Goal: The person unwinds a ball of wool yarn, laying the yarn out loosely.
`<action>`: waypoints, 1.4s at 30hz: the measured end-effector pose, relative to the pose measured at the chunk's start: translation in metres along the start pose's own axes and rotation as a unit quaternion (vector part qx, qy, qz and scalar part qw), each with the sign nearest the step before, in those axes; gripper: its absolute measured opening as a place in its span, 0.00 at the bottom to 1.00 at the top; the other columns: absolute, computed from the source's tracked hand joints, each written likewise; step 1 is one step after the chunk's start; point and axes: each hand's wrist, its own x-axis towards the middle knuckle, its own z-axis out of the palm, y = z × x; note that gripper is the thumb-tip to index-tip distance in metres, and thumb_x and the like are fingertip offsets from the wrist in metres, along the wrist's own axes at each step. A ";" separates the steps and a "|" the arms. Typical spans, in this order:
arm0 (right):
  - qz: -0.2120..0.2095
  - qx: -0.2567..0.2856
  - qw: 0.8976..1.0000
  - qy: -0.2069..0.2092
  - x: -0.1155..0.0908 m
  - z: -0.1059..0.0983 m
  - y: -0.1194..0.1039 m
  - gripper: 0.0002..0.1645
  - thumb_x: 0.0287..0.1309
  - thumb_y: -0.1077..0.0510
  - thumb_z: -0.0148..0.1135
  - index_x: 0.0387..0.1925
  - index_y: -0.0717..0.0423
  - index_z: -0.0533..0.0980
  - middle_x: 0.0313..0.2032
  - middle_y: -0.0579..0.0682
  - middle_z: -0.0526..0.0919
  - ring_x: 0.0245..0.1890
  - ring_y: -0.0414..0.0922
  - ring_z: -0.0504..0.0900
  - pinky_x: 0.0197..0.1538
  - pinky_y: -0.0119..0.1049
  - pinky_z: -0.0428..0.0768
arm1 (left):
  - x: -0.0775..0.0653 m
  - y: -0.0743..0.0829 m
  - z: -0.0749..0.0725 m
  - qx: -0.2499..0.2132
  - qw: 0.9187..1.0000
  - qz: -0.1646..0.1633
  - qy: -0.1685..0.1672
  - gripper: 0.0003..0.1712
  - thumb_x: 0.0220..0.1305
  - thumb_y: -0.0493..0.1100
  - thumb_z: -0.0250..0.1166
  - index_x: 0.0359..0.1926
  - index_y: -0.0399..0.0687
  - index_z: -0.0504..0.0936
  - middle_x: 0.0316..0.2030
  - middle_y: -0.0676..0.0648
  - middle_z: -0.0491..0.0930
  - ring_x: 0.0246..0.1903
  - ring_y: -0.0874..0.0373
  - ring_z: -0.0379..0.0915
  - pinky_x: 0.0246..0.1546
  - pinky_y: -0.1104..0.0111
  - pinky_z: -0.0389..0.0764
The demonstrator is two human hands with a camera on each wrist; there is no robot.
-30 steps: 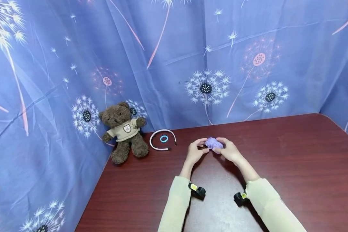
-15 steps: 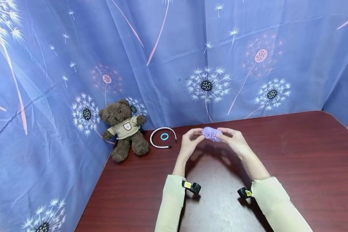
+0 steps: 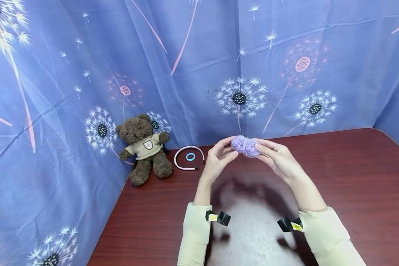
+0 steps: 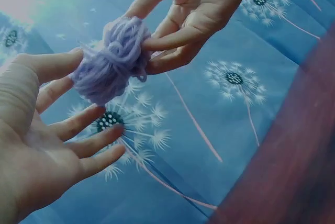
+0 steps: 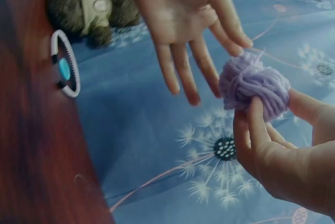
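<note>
A small bundle of lilac yarn (image 3: 245, 146), tied round its middle, is held up above the table between both hands. My right hand (image 3: 280, 160) grips its right end between thumb and fingers, as the right wrist view shows with the yarn (image 5: 254, 85) in front of the right hand (image 5: 293, 156). At the other end my left hand (image 3: 217, 159) pinches the bundle with thumb and index finger. In the left wrist view the remaining fingers of the left hand (image 4: 47, 140) stretch out below the yarn (image 4: 112, 59), apart from it.
A brown teddy bear (image 3: 144, 147) in a beige top sits at the back left against the blue dandelion-print curtain (image 3: 199, 74). Beside it on the dark red table (image 3: 146, 229) lie a white headband (image 3: 177, 162) with dark tips and a light blue ring (image 3: 190, 157) inside its curve.
Both hands have lifted the yarn bundle up from the table and closer to the camera. The tie round its middle has come into view. Bear, headband and ring have stayed put.
</note>
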 end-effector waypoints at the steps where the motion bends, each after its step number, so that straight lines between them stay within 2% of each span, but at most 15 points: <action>1: -0.001 0.011 1.000 -0.003 -0.001 0.000 -0.001 0.10 0.67 0.60 0.56 0.48 0.49 0.78 0.45 0.39 0.84 0.46 0.31 0.83 0.52 0.23 0.81 | 0.000 0.002 0.001 -0.009 1.000 -0.001 -0.006 0.30 0.61 0.25 0.61 0.64 0.32 0.69 0.61 0.29 0.71 0.52 0.59 0.77 0.51 0.74 0.80; 3: -0.005 0.027 1.000 -0.014 -0.003 0.002 -0.003 0.09 0.68 0.61 0.55 0.45 0.47 0.78 0.45 0.40 0.84 0.46 0.33 0.83 0.53 0.24 0.81 | 0.000 0.006 0.004 -0.020 1.000 -0.002 -0.012 0.32 0.60 0.24 0.61 0.66 0.34 0.67 0.62 0.29 0.70 0.50 0.63 0.78 0.49 0.74 0.81; 5: -0.006 0.039 0.999 -0.029 -0.004 0.005 -0.004 0.09 0.69 0.61 0.53 0.46 0.50 0.77 0.45 0.42 0.84 0.47 0.34 0.83 0.54 0.25 0.80 | 0.000 0.008 0.006 -0.025 1.000 -0.002 -0.011 0.34 0.59 0.24 0.61 0.67 0.34 0.65 0.62 0.28 0.69 0.47 0.65 0.78 0.47 0.75 0.81; 11: -0.004 0.062 0.996 -0.061 -0.004 0.011 -0.003 0.10 0.71 0.61 0.50 0.51 0.56 0.72 0.47 0.44 0.84 0.49 0.35 0.83 0.56 0.26 0.80 | 0.001 0.010 0.010 -0.056 0.998 0.000 0.007 0.35 0.60 0.23 0.58 0.69 0.33 0.63 0.60 0.23 0.69 0.44 0.66 0.78 0.48 0.76 0.80; 13: -0.006 0.066 0.996 -0.064 -0.004 0.011 -0.002 0.10 0.71 0.62 0.50 0.50 0.56 0.72 0.47 0.45 0.84 0.49 0.35 0.83 0.56 0.26 0.80 | 0.001 0.011 0.011 -0.077 0.997 -0.004 0.012 0.34 0.60 0.22 0.57 0.68 0.32 0.63 0.58 0.27 0.72 0.43 0.66 0.79 0.47 0.75 0.81; 16: -0.013 0.060 0.996 -0.066 -0.004 0.012 -0.003 0.10 0.71 0.62 0.49 0.49 0.54 0.73 0.46 0.45 0.84 0.48 0.36 0.84 0.55 0.27 0.80 | 0.001 0.012 0.012 -0.105 0.994 -0.007 0.014 0.32 0.61 0.21 0.55 0.67 0.30 0.62 0.53 0.41 0.78 0.42 0.64 0.79 0.46 0.72 0.83; 19: -0.016 0.033 0.998 -0.057 -0.005 0.012 -0.004 0.10 0.71 0.60 0.51 0.50 0.53 0.74 0.46 0.44 0.84 0.47 0.36 0.85 0.54 0.28 0.81 | 0.001 0.013 0.013 -0.118 0.993 -0.010 0.021 0.30 0.61 0.22 0.55 0.65 0.27 0.61 0.48 0.54 0.79 0.41 0.64 0.79 0.45 0.72 0.84; 22: -0.011 -0.018 0.999 -0.039 -0.006 0.013 -0.004 0.17 0.70 0.57 0.53 0.57 0.58 0.71 0.45 0.42 0.84 0.46 0.36 0.85 0.53 0.28 0.82 | -0.002 0.015 0.013 -0.126 0.991 -0.020 0.032 0.27 0.60 0.24 0.58 0.60 0.28 0.64 0.44 0.56 0.78 0.40 0.64 0.78 0.44 0.73 0.84; 25: -0.016 -0.091 0.996 -0.019 -0.009 0.012 -0.003 0.27 0.70 0.53 0.54 0.63 0.66 0.66 0.45 0.38 0.83 0.45 0.34 0.85 0.51 0.27 0.83 | -0.007 0.016 0.014 -0.130 0.990 -0.037 0.046 0.22 0.59 0.26 0.61 0.54 0.37 0.70 0.42 0.56 0.78 0.40 0.64 0.77 0.42 0.73 0.83; 28: -0.046 -0.136 0.990 0.011 -0.013 0.012 -0.003 0.28 0.70 0.53 0.54 0.62 0.68 0.68 0.44 0.34 0.82 0.43 0.32 0.84 0.50 0.26 0.83 | -0.009 0.016 0.016 -0.140 0.987 -0.050 0.062 0.20 0.58 0.25 0.62 0.48 0.48 0.71 0.41 0.55 0.77 0.39 0.65 0.78 0.41 0.73 0.84; 31: -0.105 -0.163 0.979 0.064 -0.015 0.013 -0.003 0.21 0.68 0.56 0.56 0.57 0.65 0.74 0.42 0.31 0.83 0.41 0.29 0.83 0.47 0.24 0.83 | -0.009 0.017 0.018 -0.142 0.986 -0.053 0.074 0.19 0.58 0.23 0.60 0.43 0.49 0.70 0.40 0.54 0.76 0.37 0.66 0.79 0.41 0.73 0.85; 33: -0.148 -0.189 0.965 0.105 -0.016 0.014 -0.004 0.16 0.67 0.58 0.58 0.53 0.62 0.77 0.39 0.29 0.83 0.37 0.28 0.82 0.43 0.22 0.82 | -0.008 0.017 0.020 -0.133 0.987 -0.054 0.077 0.18 0.58 0.22 0.59 0.41 0.47 0.68 0.40 0.53 0.75 0.35 0.67 0.80 0.40 0.73 0.85; 36: -0.193 -0.246 0.937 0.158 -0.018 0.017 -0.006 0.14 0.65 0.59 0.60 0.49 0.60 0.79 0.34 0.27 0.83 0.30 0.27 0.79 0.35 0.21 0.79 | -0.007 0.017 0.023 -0.106 0.989 -0.059 0.080 0.17 0.57 0.23 0.60 0.38 0.46 0.67 0.37 0.53 0.74 0.33 0.68 0.79 0.37 0.75 0.84; 38: -0.208 -0.264 0.926 0.171 -0.019 0.019 -0.007 0.13 0.64 0.60 0.61 0.48 0.61 0.80 0.31 0.27 0.81 0.26 0.29 0.76 0.31 0.22 0.77 | -0.006 0.017 0.025 -0.088 0.991 -0.063 0.083 0.16 0.57 0.24 0.62 0.38 0.46 0.67 0.35 0.54 0.74 0.31 0.68 0.78 0.35 0.77 0.83; 42: -0.236 -0.269 0.918 0.172 -0.018 0.025 -0.007 0.13 0.62 0.64 0.62 0.47 0.65 0.80 0.27 0.30 0.77 0.25 0.30 0.73 0.29 0.23 0.72 | -0.005 0.017 0.026 -0.051 0.992 -0.062 0.094 0.15 0.57 0.26 0.64 0.37 0.43 0.67 0.32 0.55 0.75 0.27 0.69 0.77 0.31 0.79 0.79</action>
